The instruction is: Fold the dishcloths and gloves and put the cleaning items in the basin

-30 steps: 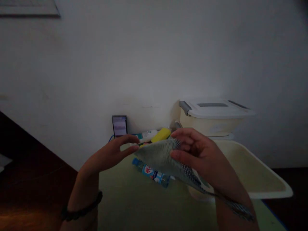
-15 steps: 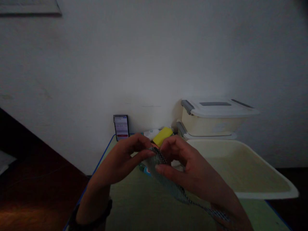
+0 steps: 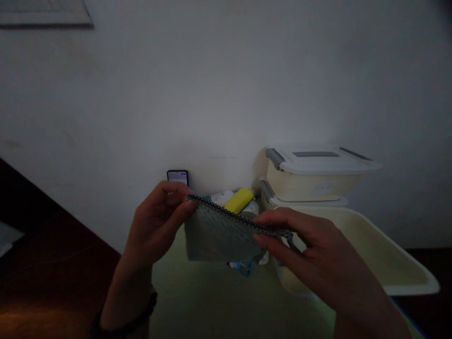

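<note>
A grey-green cloth (image 3: pixel 219 238) with a black-and-white checked edge hangs between my hands, above the table. My left hand (image 3: pixel 160 219) pinches its upper left corner between thumb and fingers. Further along the checked edge, to the right, my right hand (image 3: pixel 307 245) grips the cloth in the same way. The edge slopes down from left to right. Behind the cloth, a bottle with a blue label (image 3: pixel 243 268) is mostly hidden. A yellow block-like thing (image 3: pixel 239 201) and a white bottle (image 3: pixel 222 197) lie farther back.
A phone (image 3: pixel 177 176) leans against the wall behind my left hand. At the right stands an open cream tub (image 3: pixel 416 285), with a lidded storage box (image 3: pixel 314 181) behind it. The green table (image 3: pixel 226 306) extends below my hands.
My hands came together on the checked edge, then moved apart. The cloth has gone from slanting and bunched to stretched out between them, its checked edge now on top.
</note>
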Motion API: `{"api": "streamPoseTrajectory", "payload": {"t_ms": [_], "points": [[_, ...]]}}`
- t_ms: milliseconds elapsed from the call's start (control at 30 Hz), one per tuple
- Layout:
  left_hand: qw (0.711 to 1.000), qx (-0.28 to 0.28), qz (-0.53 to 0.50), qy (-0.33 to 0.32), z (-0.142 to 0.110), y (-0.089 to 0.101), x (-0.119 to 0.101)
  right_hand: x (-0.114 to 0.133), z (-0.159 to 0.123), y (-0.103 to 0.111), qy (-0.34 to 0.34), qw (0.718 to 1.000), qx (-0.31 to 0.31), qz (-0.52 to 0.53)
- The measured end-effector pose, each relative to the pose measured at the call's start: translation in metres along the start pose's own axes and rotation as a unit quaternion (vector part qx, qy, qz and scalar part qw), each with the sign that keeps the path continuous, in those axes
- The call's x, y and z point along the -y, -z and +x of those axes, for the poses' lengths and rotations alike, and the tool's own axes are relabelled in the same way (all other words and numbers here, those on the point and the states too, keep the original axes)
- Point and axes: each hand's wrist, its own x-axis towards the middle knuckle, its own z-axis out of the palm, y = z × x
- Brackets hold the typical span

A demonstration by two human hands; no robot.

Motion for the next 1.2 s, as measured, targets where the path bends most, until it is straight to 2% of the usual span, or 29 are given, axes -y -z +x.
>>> {"api": "streamPoseTrajectory", "payload": {"t_ms": [133, 333, 533, 600, 767, 867, 1000, 1200], "points": [[1.0, 0.019, 0.006, 0.023, -0.002, 0.001, -0.003, 0.002, -0.001, -0.001, 0.016, 0.999, -0.036, -0.002], [0.999, -0.017, 0.034, 0.002, -0.003, 0.0, -0.005, -0.001, 0.0, -0.002, 0.013, 0.999, -0.035, 0.019], [0.996, 0.019, 0.071, -0.041, -0.004, -0.006, -0.003, -0.012, 0.001, 0.006, 0.001, 0.995, 0.099, -0.016], [0.994, 0.043, 0.089, -0.054, -0.006, -0.01, -0.005, -0.012, 0.0, 0.007, -0.005, 0.993, 0.112, -0.019], [0.977, 0.114, 0.144, -0.106, -0.01, -0.025, -0.015, -0.002, 0.0, -0.005, 0.012, 0.998, 0.063, -0.008], [0.97, 0.152, 0.153, -0.11, -0.01, -0.029, -0.019, 0.003, 0.001, -0.011, 0.04, 0.998, 0.047, 0.002], [0.969, 0.177, 0.143, -0.095, -0.007, -0.027, -0.014, 0.0, 0.002, -0.006, 0.06, 0.998, 0.034, -0.005], [0.962, 0.208, 0.152, -0.088, -0.004, -0.026, -0.01, -0.005, 0.0, -0.001, 0.04, 0.999, 0.012, -0.021]]}}
